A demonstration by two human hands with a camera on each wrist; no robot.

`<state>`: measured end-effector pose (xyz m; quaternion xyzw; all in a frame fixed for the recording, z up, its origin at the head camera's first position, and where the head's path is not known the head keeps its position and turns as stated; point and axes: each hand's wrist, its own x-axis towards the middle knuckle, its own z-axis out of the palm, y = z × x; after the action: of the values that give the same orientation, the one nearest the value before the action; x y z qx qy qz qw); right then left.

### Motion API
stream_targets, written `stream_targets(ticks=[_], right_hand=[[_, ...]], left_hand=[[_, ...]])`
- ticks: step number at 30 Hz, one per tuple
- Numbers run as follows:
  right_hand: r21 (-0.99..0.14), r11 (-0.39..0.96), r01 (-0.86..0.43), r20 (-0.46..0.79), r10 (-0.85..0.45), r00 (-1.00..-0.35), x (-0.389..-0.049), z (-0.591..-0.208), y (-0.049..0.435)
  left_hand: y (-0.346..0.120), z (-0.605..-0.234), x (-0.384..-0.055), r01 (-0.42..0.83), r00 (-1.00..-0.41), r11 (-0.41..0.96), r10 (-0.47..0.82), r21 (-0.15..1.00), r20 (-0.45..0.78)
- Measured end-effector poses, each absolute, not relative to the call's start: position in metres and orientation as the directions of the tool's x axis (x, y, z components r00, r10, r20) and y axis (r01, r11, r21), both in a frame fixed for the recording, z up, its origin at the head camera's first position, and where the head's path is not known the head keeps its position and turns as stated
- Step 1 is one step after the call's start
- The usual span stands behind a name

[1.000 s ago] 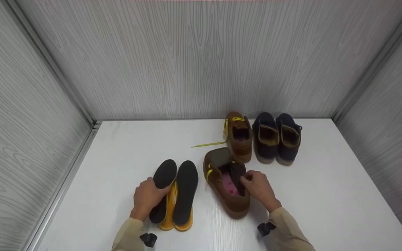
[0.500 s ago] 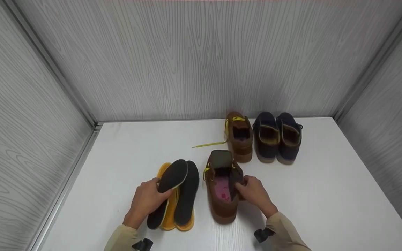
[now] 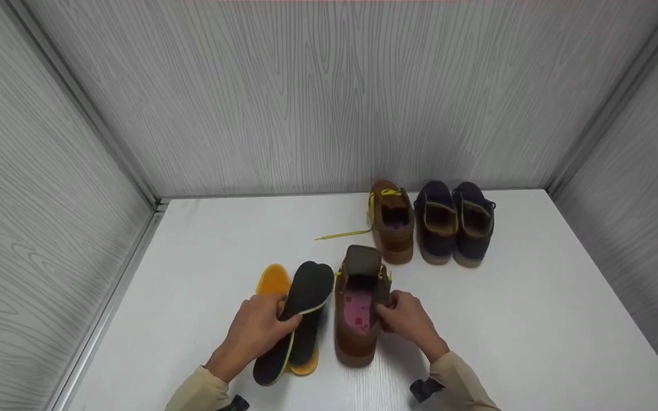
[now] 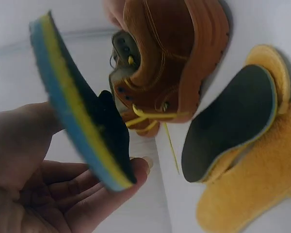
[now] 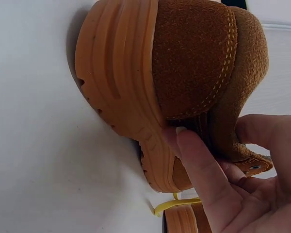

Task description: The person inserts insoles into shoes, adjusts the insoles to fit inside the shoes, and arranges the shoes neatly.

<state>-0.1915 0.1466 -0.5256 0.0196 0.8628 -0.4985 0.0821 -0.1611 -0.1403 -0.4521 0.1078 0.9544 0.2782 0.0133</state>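
Note:
In the head view my left hand (image 3: 256, 326) holds a black insole (image 3: 309, 289), raised at a slant. Its edge shows blue and yellow layers in the left wrist view, where thumb and fingers pinch the insole (image 4: 82, 116). Beneath it lie a second black insole (image 3: 305, 341) and two fuzzy orange-yellow insoles (image 3: 273, 278). To their right stands a brown suede shoe (image 3: 353, 351), heel toward me, its tongue raised and a pink lining inside. My right hand (image 3: 412, 321) grips the right side of its collar, thumb inside and fingers outside, as the right wrist view shows.
Behind the shoe stands the matching brown shoe (image 3: 397, 248), its yellow lace (image 3: 343, 234) trailing left. Two navy shoes (image 3: 436, 250) sit beside it at the back right. Grey wood-grain panels (image 3: 317, 103) enclose the white tabletop (image 3: 215, 240) at the back and sides.
My left hand has lifted the black insole off the yellow one and moved it right, over the other black insole. My right hand has shifted the brown shoe left and turned it straighter.

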Motion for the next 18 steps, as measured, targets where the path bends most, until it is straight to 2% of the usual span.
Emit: stream_targets(ticks=[5,10,18], right_hand=[[-0.857,0.503,0.115,-0.166,-0.057,-0.985,-0.190,-0.527,0.144],[-0.853,0.516,0.075,-0.143,-0.092,-0.985,-0.188,-0.529,0.146],[-0.853,0.519,0.058,-0.134,-0.111,-0.985,-0.185,-0.530,0.147]], left_hand=[[-0.123,-0.443,-0.152,0.325,-0.942,0.806,0.323,0.494,0.091],[-0.103,-0.439,-0.144,0.398,-0.911,0.791,0.399,0.465,0.100],[-0.075,-0.439,-0.144,0.502,-0.863,0.798,0.490,0.334,0.126]])
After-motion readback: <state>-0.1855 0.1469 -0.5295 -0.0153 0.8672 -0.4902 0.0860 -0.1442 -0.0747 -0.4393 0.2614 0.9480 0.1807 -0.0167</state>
